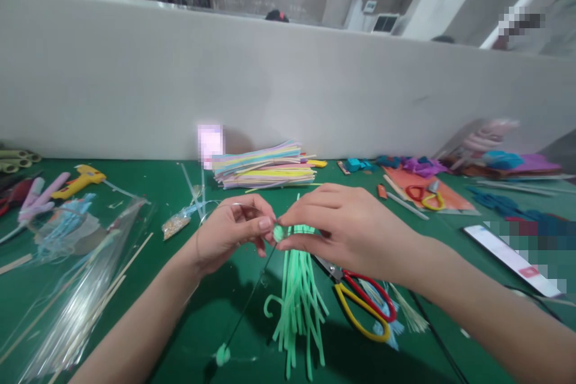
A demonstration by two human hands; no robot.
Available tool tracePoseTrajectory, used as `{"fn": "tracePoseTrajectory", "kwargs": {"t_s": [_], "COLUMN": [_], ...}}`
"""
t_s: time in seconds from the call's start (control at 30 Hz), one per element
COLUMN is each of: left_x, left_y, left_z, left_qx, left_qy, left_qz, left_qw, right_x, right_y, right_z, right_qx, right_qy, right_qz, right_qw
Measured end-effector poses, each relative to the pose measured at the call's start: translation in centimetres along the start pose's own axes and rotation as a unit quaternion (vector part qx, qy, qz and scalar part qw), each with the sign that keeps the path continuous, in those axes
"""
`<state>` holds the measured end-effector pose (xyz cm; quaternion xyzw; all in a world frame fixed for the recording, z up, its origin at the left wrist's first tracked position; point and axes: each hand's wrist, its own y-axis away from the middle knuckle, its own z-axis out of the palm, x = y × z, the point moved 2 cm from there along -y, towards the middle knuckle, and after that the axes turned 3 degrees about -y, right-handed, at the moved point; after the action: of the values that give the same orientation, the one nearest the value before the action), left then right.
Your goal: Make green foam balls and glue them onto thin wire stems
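Note:
My left hand (238, 228) and my right hand (344, 225) meet above the table, fingertips pinched on a small green fuzzy ball (278, 233). A thin dark cord (249, 300) runs down from it to a second green fuzzy ball (222, 354) near the table's front. A thin loop of wire or thread hangs about my left hand. Just below my hands lies a bundle of green pipe cleaners (300, 294), its upper part partly covered by my right hand. Scissors (360, 300) with red and yellow handles lie under my right wrist.
Pastel pipe cleaners (265, 168) are stacked by the grey partition (270, 84). A yellow glue gun (81, 181), clear plastic sleeves with sticks (90, 288) and a small bag of beads (176, 225) lie left. Rightward are smaller scissors (425, 195) and a phone (510, 258).

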<state>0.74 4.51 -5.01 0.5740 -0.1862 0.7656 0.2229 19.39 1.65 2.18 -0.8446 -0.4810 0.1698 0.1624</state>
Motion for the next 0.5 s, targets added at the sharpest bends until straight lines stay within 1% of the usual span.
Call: {"fn": "tracePoseTrajectory", "kwargs": {"t_s": [0.07, 0.13, 0.17, 0.23, 0.3, 0.33, 0.43, 0.47, 0.5], "left_x": [-0.2, -0.5, -0.7, -1.0, -1.3, -1.4, -1.3, -1.2, -1.1], "left_y": [-0.1, -0.2, -0.2, -0.2, -0.2, -0.3, -0.3, -0.2, -0.1], "left_z": [-0.7, -1.6, -2.1, -3.0, -3.5, -3.6, -3.5, -3.4, -3.2], "left_qx": [-0.005, -0.012, -0.014, -0.019, -0.018, -0.015, -0.003, -0.001, 0.001], "left_qy": [-0.012, -0.024, -0.028, -0.031, -0.031, -0.030, -0.028, -0.028, -0.029], "left_qz": [-0.019, -0.043, -0.057, -0.086, -0.111, -0.119, -0.122, -0.118, -0.115], "left_qw": [1.000, 0.999, 0.998, 0.996, 0.993, 0.992, 0.992, 0.993, 0.993], "right_x": [0.0, 0.3, 0.6, 1.5, 2.3, 2.6, 2.8, 2.7, 2.6], "right_y": [-0.1, -0.1, 0.0, 0.4, 1.1, 1.5, 2.4, 2.5, 2.6], "right_z": [0.2, 0.7, 1.1, 2.1, 3.3, 4.1, 6.5, 7.3, 8.0], "right_qx": [-0.002, -0.016, -0.019, -0.010, 0.007, -0.003, -0.075, -0.082, -0.075], "right_qy": [-0.036, -0.124, -0.179, -0.272, -0.313, -0.326, -0.355, -0.360, -0.364], "right_qz": [0.011, 0.068, 0.112, 0.207, 0.276, 0.296, 0.332, 0.333, 0.328], "right_qw": [0.999, 0.990, 0.977, 0.940, 0.909, 0.898, 0.870, 0.867, 0.868]}}
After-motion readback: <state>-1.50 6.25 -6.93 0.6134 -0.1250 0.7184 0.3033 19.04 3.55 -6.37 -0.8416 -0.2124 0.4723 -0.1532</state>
